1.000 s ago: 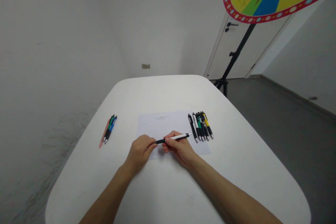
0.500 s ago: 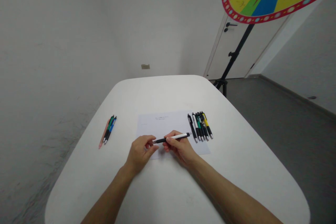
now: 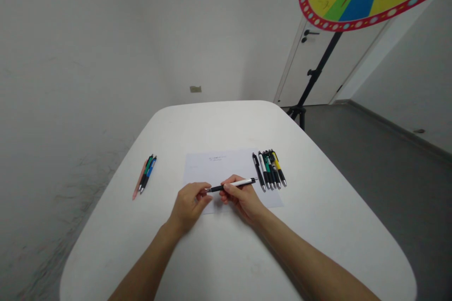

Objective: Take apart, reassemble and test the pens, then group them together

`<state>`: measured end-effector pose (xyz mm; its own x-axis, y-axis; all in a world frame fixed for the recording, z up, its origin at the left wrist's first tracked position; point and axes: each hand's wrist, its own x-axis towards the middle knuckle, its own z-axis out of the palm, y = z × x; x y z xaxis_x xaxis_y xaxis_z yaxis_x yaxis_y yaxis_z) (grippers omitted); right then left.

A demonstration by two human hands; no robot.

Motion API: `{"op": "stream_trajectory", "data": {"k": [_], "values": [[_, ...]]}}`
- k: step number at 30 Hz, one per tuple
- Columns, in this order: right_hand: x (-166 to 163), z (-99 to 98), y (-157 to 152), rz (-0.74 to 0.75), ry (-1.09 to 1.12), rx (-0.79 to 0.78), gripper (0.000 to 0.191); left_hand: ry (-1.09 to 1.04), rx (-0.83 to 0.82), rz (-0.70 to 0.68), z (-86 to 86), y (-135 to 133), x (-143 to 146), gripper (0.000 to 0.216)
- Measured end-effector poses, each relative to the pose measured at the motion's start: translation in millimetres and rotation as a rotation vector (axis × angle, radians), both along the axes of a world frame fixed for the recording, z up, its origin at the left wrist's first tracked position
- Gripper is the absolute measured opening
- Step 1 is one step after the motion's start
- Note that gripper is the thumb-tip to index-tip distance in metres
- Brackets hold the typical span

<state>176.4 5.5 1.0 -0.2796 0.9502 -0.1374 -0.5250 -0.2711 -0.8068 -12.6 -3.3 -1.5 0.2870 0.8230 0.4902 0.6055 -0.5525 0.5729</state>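
A click pen (image 3: 231, 184) with a white barrel, dark grip and metal tip is held slantwise over a white sheet of paper (image 3: 201, 164). My right hand (image 3: 243, 200) is closed on its middle, thumb on top and fingers underneath. At the tip end, my left hand (image 3: 189, 204) has its fingers curled around the pen's point, with the thumb a little below it; the exact contact is partly hidden. Small handwriting shows near the top of the paper. Both hands cover part of its lower edge.
Several click pens (image 3: 270, 171) lie side by side over the paper's right edge. Farther left, a green pen (image 3: 145, 174), a blue pen (image 3: 149, 174) and a pink pen (image 3: 138, 183) rest on the white table (image 3: 212, 122). Beyond stands a colourful wheel (image 3: 370, 0) on a black tripod (image 3: 314, 75).
Almost nothing differs. My left fingers have shifted very slightly at the pen's tip; the right hand keeps its hold and the other pens lie unchanged.
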Motion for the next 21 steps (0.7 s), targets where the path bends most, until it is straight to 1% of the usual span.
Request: {"op": "stream_trajectory", "data": {"k": [2,4,9,11,13,16,19,21], "values": [[0,-0.1,0,-0.011,-0.003,-0.002,0.035,-0.014,-0.002,0.040,-2.1,0,1,0.025],[0,0.1,1,-0.011,-0.009,-0.014,0.036,0.001,0.017,0.048,-2.3,0,2,0.021],[0,-0.2,0,0.003,-0.002,-0.020,0.038,0.114,0.014,0.031,3.2,2,2,0.034],[0,-0.8,0,0.016,0.005,-0.011,0.037,0.123,0.004,0.014,3.7,2,1,0.040],[0,-1.7,0,0.021,0.008,-0.006,0.036,0.103,0.005,-0.011,2.0,2,0,0.042],[0,-3.4,1,0.004,0.008,-0.002,0.033,0.042,0.004,0.005,-3.1,1,-1,0.026],[1,-5.2,2,-0.013,0.012,0.005,0.032,-0.013,0.016,0.062,-6.9,1,0,0.025],[2,-6.1,3,-0.015,0.013,-0.001,0.032,-0.023,0.040,0.059,-7.0,1,1,0.016]]}}
